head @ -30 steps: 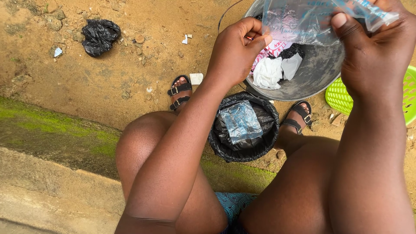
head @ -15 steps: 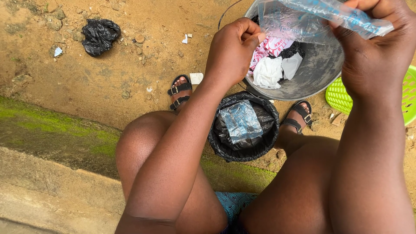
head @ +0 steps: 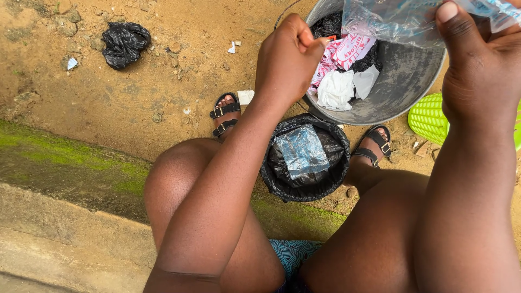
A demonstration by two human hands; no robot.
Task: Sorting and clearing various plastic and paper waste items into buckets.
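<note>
Gripping one clear plastic sachet [head: 391, 21], two hands

At twelve to two o'clock, the right hand [head: 477, 70] pinches a clear crinkled plastic sachet [head: 391, 21] over a grey metal basin [head: 401, 81] of crumpled wrappers. The left hand [head: 287, 59], at twelve o'clock, hangs curled beside the basin's rim. At centre stands a black-lined round bin [head: 277, 168] holding a flattened clear sachet [head: 301, 152]. A crumpled black plastic bag [head: 125, 43] lies at ten o'clock.
</note>
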